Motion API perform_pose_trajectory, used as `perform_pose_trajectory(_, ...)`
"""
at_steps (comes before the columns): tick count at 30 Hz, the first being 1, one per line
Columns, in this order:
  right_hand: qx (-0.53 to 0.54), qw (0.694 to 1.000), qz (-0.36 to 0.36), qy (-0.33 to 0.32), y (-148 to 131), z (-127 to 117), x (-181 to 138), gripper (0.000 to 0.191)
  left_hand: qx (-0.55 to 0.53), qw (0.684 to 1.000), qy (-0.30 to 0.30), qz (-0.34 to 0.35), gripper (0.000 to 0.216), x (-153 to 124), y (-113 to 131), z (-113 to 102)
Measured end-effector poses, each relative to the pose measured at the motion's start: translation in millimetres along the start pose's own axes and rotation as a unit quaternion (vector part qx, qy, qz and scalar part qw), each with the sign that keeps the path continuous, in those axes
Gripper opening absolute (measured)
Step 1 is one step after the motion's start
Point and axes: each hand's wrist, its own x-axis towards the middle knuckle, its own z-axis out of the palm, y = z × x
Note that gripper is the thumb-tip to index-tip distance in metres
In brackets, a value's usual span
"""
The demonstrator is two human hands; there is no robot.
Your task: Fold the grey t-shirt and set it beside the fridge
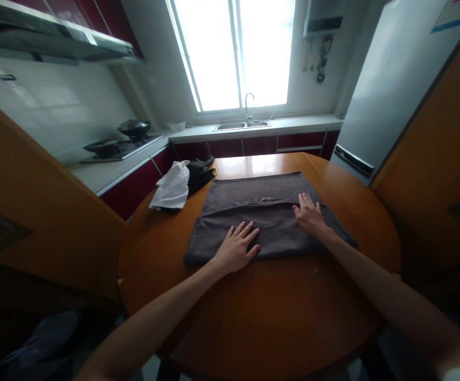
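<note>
Two palms pressed flat on dark grey towel, spread mid-tabletop: left hand near front edge, right hand just below a fold. Each grip wide, fingers splayed, holding nothing. White cloth and black cloth beside far-left corner.

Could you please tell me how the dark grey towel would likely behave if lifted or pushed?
The dark grey towel is probably floppy: it lies flat with a soft fold ridge, so it would likely droop when lifted. Pushed, it may bunch or slide on the glossy table; the left hand and right hand lie flat on it.
</note>
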Motion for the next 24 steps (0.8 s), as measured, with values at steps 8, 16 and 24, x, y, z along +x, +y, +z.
perform_pose_trajectory(8,-0.014,0.999,-0.028,0.029,49,-22,-23,0.061,-0.043,0.990,0.030,0.128,0.056,-9,-44,-46)
perform_pose_trajectory(16,-0.022,0.999,-0.043,0.003,112,-8,-33,0.062,-0.020,0.998,0.030,-0.044,0.051,-42,-148,-36)
perform_pose_trajectory(24,0.015,0.990,-0.139,0.037,118,-25,-42,0.054,-0.109,0.992,0.062,-0.029,0.066,-68,-148,-43)
